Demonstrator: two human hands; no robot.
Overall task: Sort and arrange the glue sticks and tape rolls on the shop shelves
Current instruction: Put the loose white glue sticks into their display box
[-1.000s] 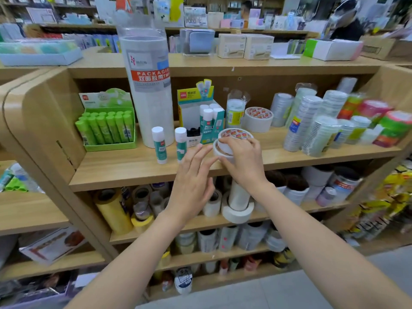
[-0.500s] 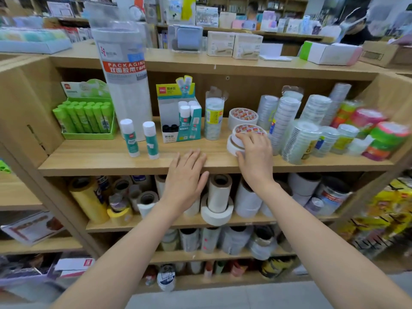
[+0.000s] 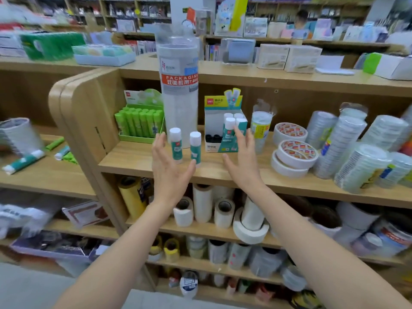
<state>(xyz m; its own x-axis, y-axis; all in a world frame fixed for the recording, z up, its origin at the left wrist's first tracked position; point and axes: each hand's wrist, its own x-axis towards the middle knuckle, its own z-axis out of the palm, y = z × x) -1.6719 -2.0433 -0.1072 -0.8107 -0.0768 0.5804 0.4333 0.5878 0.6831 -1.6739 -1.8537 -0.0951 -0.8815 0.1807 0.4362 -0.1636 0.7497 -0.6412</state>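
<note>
Left hand (image 3: 171,172), right hand (image 3: 243,166) — fingers spread, empty — flank two upright glue sticks (image 3: 176,144); next step, likely: grip both.

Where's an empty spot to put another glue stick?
Bare wood in front of the green glue box, left of the loose glue sticks; more between the teal glue box and the stacked tape rolls. The right end is crowded with tape stacks.

Shelf (image 3: 138,160): glue sticks (image 3: 176,144), tape rolls (image 3: 295,152)
</note>
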